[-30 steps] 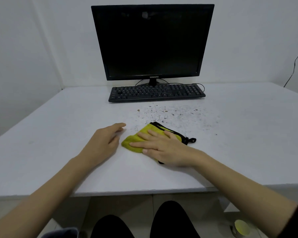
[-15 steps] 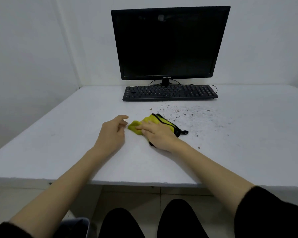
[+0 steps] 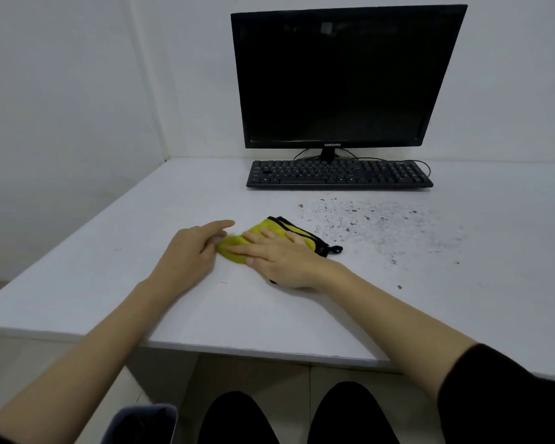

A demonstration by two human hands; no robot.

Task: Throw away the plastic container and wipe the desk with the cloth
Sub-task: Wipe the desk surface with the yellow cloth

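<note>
Yellow cloth point(image 3: 271, 228) lies pressed under the right hand point(image 3: 282, 257), fingers straight, on the white surface point(image 3: 109, 267); the left hand point(image 3: 189, 251) rests relaxed alongside, holding nothing; crumbs point(image 3: 366, 219) scattered nearby.

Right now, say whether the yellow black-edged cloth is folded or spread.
Folded: the yellow black-edged cloth shows doubled black edges, compact under the right hand.

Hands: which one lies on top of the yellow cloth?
The right hand, fingers straight across the cloth. The left hand rests on the desk beside it.
</note>
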